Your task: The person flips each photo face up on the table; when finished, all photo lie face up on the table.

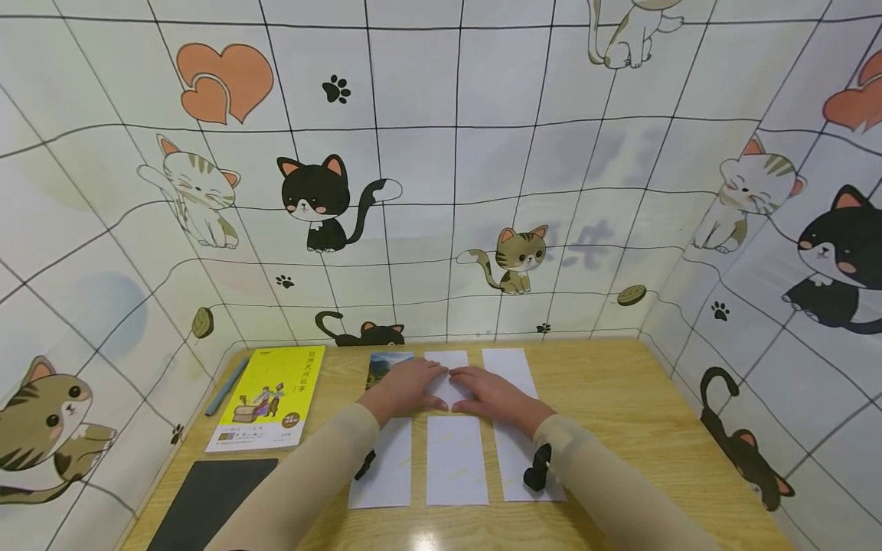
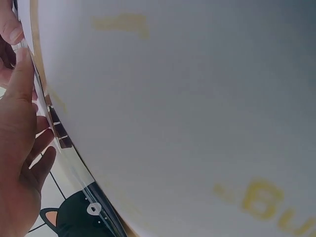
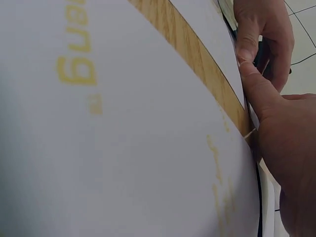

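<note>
White cards with faint yellow print lie in rows on the wooden table. My left hand (image 1: 406, 385) and right hand (image 1: 496, 394) meet over the upper middle card (image 1: 446, 389), fingers reaching across it and thumbs toward its near edge. In the right wrist view the two thumbs come together at a card's edge. Partly under the left hand shows a card with a landscape picture (image 1: 381, 369). The upper right card (image 1: 508, 366) is partly covered by the right hand. Nearer lie the lower left (image 1: 386, 471), lower middle (image 1: 457, 463) and lower right (image 1: 520, 459) cards.
On the left lies a yellow book (image 1: 292, 375), with a blue-grey pen-like stick (image 1: 226, 386) along its outer side. A dark flat board (image 1: 210, 497) sits at the front left. Cat-patterned sheeting (image 1: 420, 168) stands around the wooden table (image 1: 606, 413).
</note>
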`<state>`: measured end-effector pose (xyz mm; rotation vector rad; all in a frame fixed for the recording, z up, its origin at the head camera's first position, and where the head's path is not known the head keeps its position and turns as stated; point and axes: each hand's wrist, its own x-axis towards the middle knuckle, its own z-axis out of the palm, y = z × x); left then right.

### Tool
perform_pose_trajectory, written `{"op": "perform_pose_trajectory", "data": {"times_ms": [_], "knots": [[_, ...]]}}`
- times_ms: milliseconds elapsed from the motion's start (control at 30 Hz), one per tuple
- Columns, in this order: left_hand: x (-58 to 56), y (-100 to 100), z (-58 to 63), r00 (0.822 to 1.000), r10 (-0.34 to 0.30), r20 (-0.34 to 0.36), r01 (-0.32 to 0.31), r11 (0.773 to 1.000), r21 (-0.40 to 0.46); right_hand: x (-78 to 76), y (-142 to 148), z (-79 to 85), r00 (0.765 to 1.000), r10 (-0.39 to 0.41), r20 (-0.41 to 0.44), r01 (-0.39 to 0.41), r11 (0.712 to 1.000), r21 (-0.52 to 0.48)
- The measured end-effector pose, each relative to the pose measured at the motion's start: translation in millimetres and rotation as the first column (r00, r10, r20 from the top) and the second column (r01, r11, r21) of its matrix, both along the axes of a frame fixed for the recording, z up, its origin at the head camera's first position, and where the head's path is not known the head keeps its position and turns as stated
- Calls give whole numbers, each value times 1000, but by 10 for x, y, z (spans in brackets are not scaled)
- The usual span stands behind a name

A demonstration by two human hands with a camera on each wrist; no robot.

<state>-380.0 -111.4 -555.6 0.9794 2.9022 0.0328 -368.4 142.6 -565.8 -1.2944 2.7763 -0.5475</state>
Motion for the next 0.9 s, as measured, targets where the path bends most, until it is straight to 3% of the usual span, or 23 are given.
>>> {"op": "perform_pose_trajectory", "data": {"times_ms": [200,500,667,900], "knots": [[39,-4,78,1000,7,5,-7,999,35,-9,-14,1,1000,6,12,-6,1000,-5],[-9,0,151,998,15,65,-15,1000,-4,-9,-35,2,1000,19,6,-19,1000,-17],[-14,-2,136,997,15,82,-16,1000,17,-8,-28,-17,1000,17,7,-17,1000,-7],[-20,-30,26,998,-4,64,1,999,47,1,-16,-43,1000,14,2,-14,1000,0]]}}
